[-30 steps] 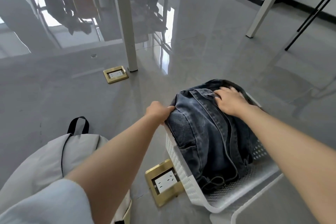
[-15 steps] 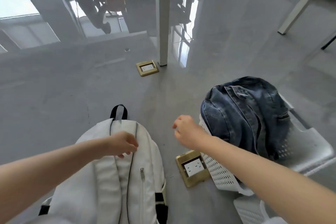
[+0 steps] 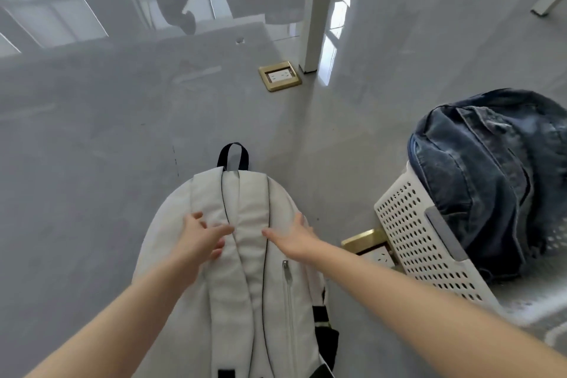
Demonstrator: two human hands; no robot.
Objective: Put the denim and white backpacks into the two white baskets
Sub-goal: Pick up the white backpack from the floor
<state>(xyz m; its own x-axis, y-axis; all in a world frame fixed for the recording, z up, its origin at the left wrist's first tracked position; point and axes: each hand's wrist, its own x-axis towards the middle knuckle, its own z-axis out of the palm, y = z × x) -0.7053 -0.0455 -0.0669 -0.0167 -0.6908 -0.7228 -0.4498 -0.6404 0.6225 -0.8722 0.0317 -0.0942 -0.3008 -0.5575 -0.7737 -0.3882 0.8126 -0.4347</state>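
Note:
The white backpack (image 3: 242, 279) lies flat on the grey floor right below me, its black top loop pointing away. My left hand (image 3: 201, 238) rests on its upper left part with the fingers spread. My right hand (image 3: 294, 238) lies on its upper right edge, thumb out, fingers draped over the side. The denim backpack (image 3: 484, 175) sits in a perforated white basket (image 3: 411, 239) at the right, its top bulging over the rim. A second white rim (image 3: 552, 337) shows at the lower right corner.
A brass floor socket (image 3: 279, 76) sits beside a white table leg (image 3: 316, 9) farther ahead. Another brass socket (image 3: 366, 244) lies between the white backpack and the basket. Another white leg (image 3: 549, 0) stands at the far right.
My view swung left from the basket to the white backpack. Both hands left the denim backpack and came down onto the top of the white one.

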